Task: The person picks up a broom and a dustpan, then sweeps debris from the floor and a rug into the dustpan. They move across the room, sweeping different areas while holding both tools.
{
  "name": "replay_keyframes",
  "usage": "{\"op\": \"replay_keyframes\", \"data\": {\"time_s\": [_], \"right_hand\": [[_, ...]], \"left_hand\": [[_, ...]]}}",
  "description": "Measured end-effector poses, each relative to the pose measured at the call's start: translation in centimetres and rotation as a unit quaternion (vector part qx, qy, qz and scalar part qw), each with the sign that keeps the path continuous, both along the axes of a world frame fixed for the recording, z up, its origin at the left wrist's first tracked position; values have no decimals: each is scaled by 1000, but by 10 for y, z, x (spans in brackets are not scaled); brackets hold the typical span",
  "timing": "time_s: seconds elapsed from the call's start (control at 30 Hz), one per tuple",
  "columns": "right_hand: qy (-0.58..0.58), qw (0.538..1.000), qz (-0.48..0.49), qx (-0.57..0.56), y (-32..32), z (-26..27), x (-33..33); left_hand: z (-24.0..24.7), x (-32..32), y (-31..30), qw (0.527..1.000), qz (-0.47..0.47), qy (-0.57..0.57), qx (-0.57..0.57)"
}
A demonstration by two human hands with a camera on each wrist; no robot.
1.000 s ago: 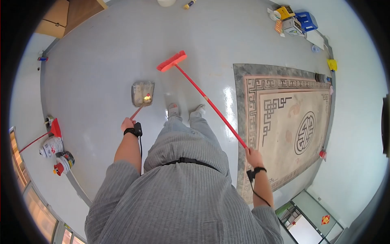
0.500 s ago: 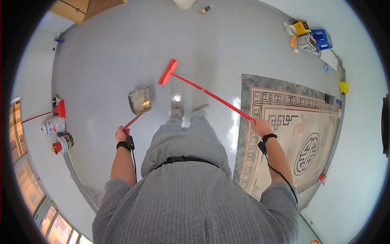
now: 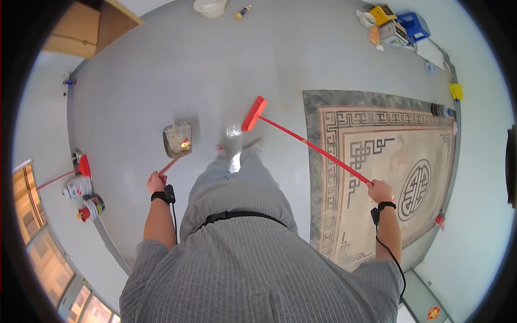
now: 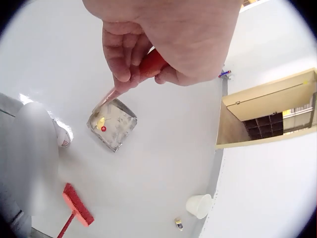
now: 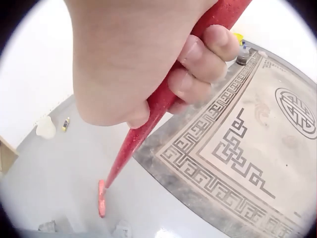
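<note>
**Broom + dustpan: one per hand, long handles, person upright**

Broom: handle runs diagonally from the right hand down to the red bristle head, which sits at the grey floor just ahead of the feet, off the rug edge. The right hand is fisted round the top of the handle with all fingers wrapped, as the wrist view confirms. The arm is out to the side over the rug, elbow bent. Gripping at the very end likely buys reach without stooping.

Dustpan: left of the feet, at floor level. Can't tell if it touches down or hangs just above. Small yellow and red bits lie inside. The left hand has its fingers curled round the end of the red handle, arm hanging close to the body, forearm pointing down. The pan reads roughly level, probably to keep the bits in.

Broom head and pan are near but apart, with the feet just behind the gap.
</note>
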State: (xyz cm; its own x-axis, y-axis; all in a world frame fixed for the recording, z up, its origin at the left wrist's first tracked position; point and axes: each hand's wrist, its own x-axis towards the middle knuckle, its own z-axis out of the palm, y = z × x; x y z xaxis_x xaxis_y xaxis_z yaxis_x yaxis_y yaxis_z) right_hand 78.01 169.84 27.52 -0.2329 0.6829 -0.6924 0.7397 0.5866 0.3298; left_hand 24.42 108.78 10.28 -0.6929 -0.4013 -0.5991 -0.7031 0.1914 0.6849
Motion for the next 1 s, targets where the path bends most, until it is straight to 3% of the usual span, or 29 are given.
{"op": "replay_keyframes", "data": {"time_s": [0.2, 0.27, 0.43, 0.6, 0.73, 1.0], "right_hand": [[53, 997, -52, 10, -11, 6, 71], [73, 987, -140, 4, -25, 10, 103], [113, 968, -223, -4, -59, -6, 136], [189, 947, -257, -30, -94, -76, 110], [217, 931, -290, -47, -142, -110, 73], [209, 886, -410, -59, -318, -107, 16]], "left_hand": [[-8, -11, 67, 997, -81, -12, -6], [-4, -16, 86, 995, -102, -9, -2], [-3, -20, 127, 986, -165, -8, 12], [-8, -31, 158, 965, -261, -9, 20], [0, -37, 182, 958, -284, 10, 29], [-20, -64, 194, 896, -444, -5, -4]]}}
